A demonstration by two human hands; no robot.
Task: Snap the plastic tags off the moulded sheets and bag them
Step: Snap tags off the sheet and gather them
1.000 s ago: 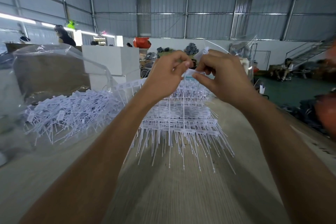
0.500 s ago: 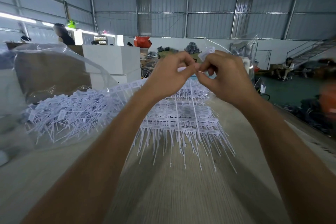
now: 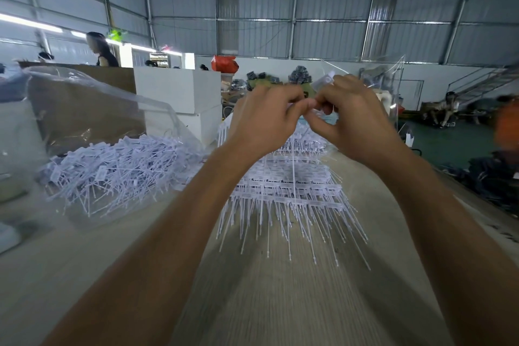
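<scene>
Both hands up over table, fingertips meeting. Left hand curled, pinching a tag w/ thin tail hanging; right hand curled round tags already snapped. Moulded sheets stacked below, bag at left. Risk: jerky twist could snap tail or drop bundle back into stack.

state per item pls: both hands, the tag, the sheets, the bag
left hand: fingers curled, pinching the tag
right hand: pinching the tag, more tags held in its curled fingers
tag: hanging down from the pinch
moulded sheets: stacked on the table, tags attached
clear bag: open, holding loose tags
</scene>
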